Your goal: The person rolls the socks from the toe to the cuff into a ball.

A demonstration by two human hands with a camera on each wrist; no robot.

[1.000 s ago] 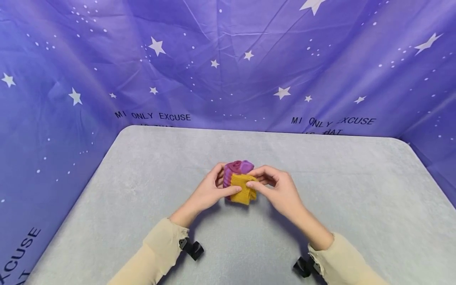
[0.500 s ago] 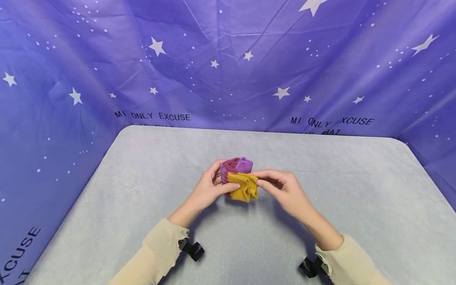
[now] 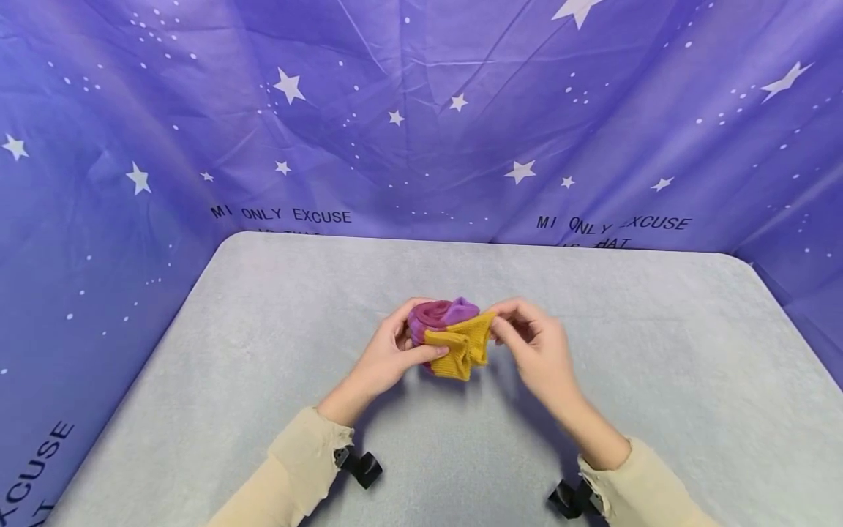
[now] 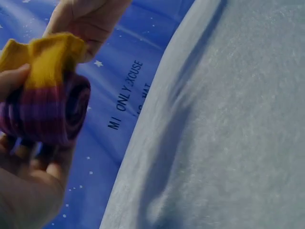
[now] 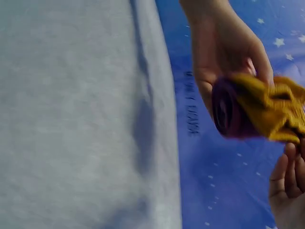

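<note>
Spreading the mustard cuff point(image 3: 479, 338) of a striped sock roll point(image 3: 431, 315) looks like the step in hand. Left hand point(image 3: 387, 353) grips the sock roll, thumb pressing the cuff, other fingers behind; right hand point(image 3: 540, 351) pinches the cuff's free upper edge. Sock roll is held above the desk point(image 3: 276, 315), between the hands; one sock or a pair, cannot tell. Judgement: next move calls for a steady left grip so the coil stays tight, right fingers drawing the cuff mouth wider. Room: desk extends to both sides of the sock roll and nearer the person; far edge lies well beyond it, starry curtain point(image 3: 421, 139) behind. Black wrist mounts point(image 3: 369, 470) sit nearer the person, well apart from the sock roll.
</note>
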